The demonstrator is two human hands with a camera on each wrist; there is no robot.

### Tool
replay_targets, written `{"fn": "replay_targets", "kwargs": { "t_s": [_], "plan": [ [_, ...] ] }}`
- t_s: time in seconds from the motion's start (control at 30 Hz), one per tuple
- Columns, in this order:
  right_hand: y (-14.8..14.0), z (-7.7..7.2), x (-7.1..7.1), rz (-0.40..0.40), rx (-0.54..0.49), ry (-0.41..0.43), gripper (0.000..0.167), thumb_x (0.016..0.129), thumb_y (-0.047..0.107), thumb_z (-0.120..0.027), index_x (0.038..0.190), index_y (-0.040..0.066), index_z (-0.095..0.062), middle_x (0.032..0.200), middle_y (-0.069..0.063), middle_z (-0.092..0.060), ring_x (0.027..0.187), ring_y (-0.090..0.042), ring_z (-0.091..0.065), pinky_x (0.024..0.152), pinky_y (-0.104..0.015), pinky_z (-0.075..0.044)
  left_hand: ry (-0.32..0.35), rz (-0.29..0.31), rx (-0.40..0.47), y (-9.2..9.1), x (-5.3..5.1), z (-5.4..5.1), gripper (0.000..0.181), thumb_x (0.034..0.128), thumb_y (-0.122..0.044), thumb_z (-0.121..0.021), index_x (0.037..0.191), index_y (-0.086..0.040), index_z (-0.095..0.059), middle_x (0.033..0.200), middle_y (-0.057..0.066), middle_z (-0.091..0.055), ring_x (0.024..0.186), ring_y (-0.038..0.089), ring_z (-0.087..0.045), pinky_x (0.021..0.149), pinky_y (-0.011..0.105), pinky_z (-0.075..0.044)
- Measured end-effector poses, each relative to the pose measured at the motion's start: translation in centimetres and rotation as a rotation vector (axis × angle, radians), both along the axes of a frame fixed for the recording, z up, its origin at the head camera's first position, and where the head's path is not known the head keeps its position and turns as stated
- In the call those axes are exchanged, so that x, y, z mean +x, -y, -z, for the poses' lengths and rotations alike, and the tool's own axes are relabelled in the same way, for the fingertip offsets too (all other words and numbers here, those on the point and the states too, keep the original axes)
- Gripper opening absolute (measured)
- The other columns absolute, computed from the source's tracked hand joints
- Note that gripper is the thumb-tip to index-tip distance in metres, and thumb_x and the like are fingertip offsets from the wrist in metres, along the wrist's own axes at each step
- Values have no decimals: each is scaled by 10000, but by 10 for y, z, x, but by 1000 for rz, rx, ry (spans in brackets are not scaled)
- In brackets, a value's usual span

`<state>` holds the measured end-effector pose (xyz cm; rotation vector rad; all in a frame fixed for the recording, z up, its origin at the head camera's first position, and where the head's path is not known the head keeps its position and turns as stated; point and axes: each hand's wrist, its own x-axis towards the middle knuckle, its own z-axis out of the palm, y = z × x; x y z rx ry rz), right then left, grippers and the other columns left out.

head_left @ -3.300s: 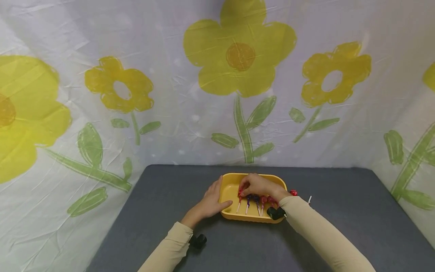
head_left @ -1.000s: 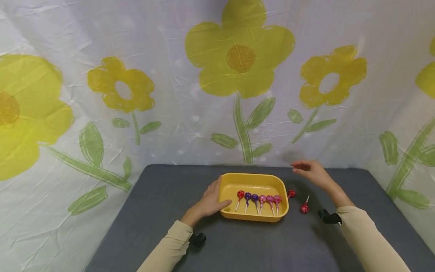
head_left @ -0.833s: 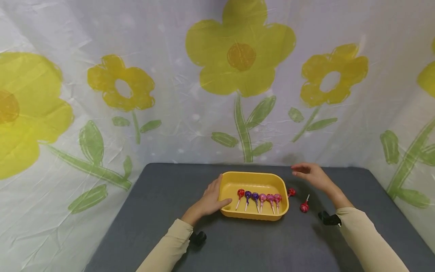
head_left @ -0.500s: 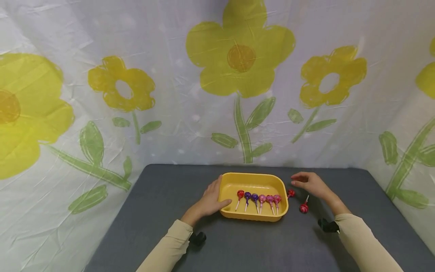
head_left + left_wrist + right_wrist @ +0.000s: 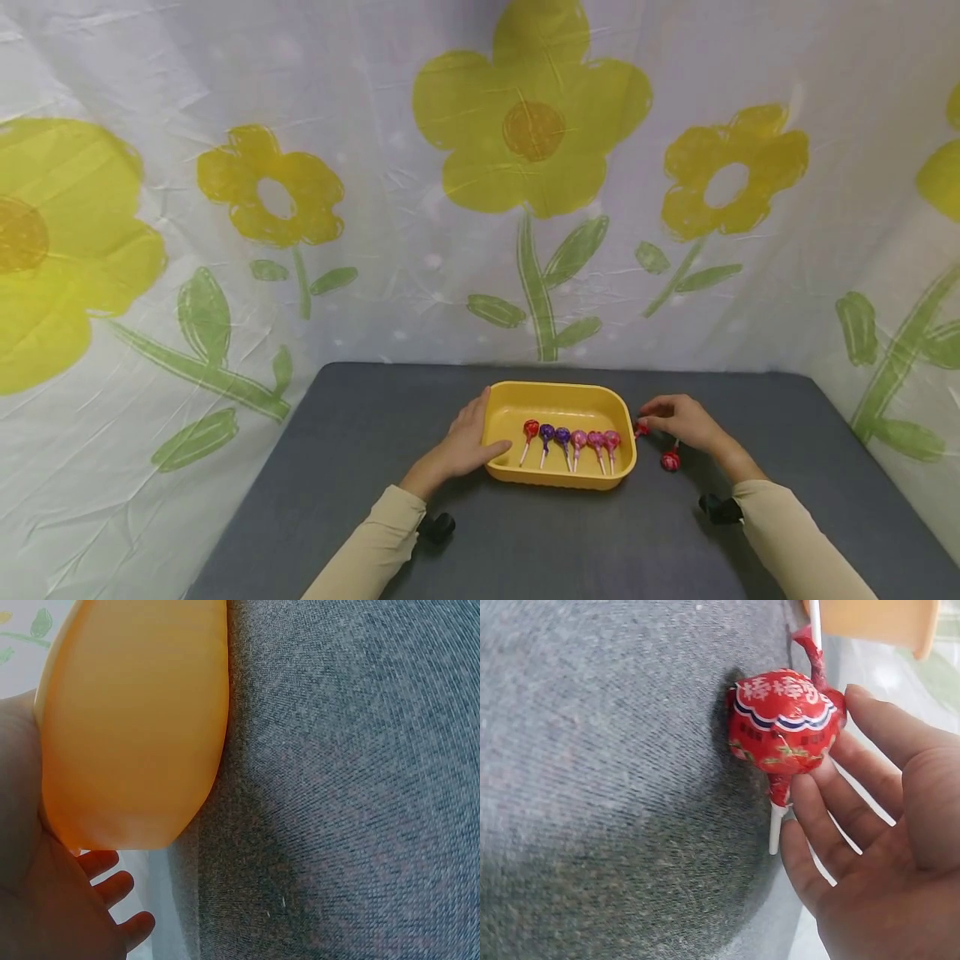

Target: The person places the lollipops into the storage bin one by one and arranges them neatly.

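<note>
A yellow tray stands on the dark table. Inside it lies a row of several wrapped lollipops, among them a red one, a purple one and a pink one. My left hand rests along the tray's left end, fingers extended, thumb over the front corner. Just right of the tray, my right hand reaches down over a red lollipop, thumb and fingers apart around its head. Another red lollipop lies closer to the right wrist camera, partly covering the fingertips.
The grey cloth-covered table ends at a wall hanging printed with yellow flowers. A dark strap piece hangs at the right wrist, and a similar dark piece at the left wrist.
My right hand has left the red lollipop in the tray, moved right out of the tray, then lowered to the red lollipop beside it. The left hand has stayed on the tray.
</note>
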<state>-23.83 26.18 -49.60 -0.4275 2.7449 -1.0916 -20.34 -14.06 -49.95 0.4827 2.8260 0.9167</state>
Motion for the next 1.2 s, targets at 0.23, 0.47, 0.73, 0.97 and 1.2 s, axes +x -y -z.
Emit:
{"fn": "replay_targets", "kwargs": {
  "t_s": [0.23, 0.47, 0.73, 0.97, 1.2],
  "plan": [
    [1, 4, -2, 14, 10, 10, 288, 932, 281, -686, 1090, 44, -722, 999, -117, -743, 834, -161, -613, 566, -305, -525, -3, -6, 5, 0, 0, -1, 995, 913, -465, -640, 1596, -62, -38, 1612, 242, -222, 1483, 432, -241, 1187, 629, -204],
    [4, 3, -1, 30, 25, 11, 291, 908, 287, -711, 1062, 40, -723, 940, -83, -737, 785, -154, -597, 543, -303, -509, -11, -16, 16, 0, 1, -3, 994, 911, -464, -644, 1595, -60, -46, 1607, 245, -227, 1478, 431, -250, 1185, 629, -209],
    [0, 2, -1, 52, 53, -31, 272, 918, 296, -702, 1029, 51, -741, 960, -94, -742, 811, -150, -620, 602, -314, -527, 4, -10, 27, 0, 2, -3, 984, 923, -455, -638, 1598, -73, -32, 1620, 251, -197, 1489, 451, -222, 1175, 653, -198],
    [-6, -7, -5, 75, 72, -97, 296, 921, 323, -697, 1034, 54, -748, 983, -105, -749, 874, -201, -667, 748, -394, -553, -7, -13, 27, -1, 1, -4, 973, 925, -444, -636, 1597, -72, -39, 1613, 253, -209, 1484, 448, -234, 1172, 651, -207],
    [-4, -20, -3, 80, 53, -102, 318, 936, 331, -679, 1062, 45, -737, 992, -115, -751, 887, -210, -677, 770, -417, -561, 7, -13, 17, -1, 1, -3, 982, 923, -457, -635, 1598, -71, -35, 1616, 252, -204, 1486, 452, -231, 1174, 654, -202]
  ]
}}
